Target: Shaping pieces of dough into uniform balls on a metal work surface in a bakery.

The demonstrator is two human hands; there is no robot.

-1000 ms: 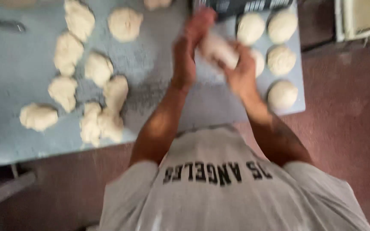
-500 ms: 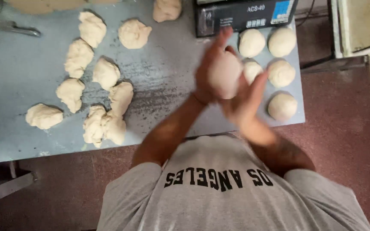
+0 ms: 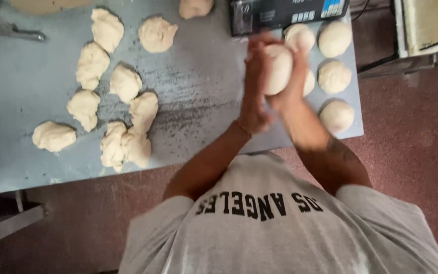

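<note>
A smooth pale dough ball (image 3: 279, 68) is pressed between my two palms, held above the right part of the grey-blue table (image 3: 198, 101). My left hand (image 3: 254, 89) lies against its left side with the fingers pointing away from me. My right hand (image 3: 295, 76) cups its right side. Both hands are blurred. Just right of them lie several rounded dough balls (image 3: 334, 76) in rows. Several rough dough pieces (image 3: 125, 81) lie scattered on the table's left half.
A dark weighing scale (image 3: 285, 12) stands at the table's far edge, just beyond my hands. A metal tool (image 3: 11, 31) lies at the far left. The table's front edge runs above a reddish-brown floor (image 3: 411, 152). A metal frame (image 3: 422, 30) stands at the right.
Both hands stay closed around the dough ball and have shifted against each other, the left hand now more upright. The ball looks rounder than one second ago.
</note>
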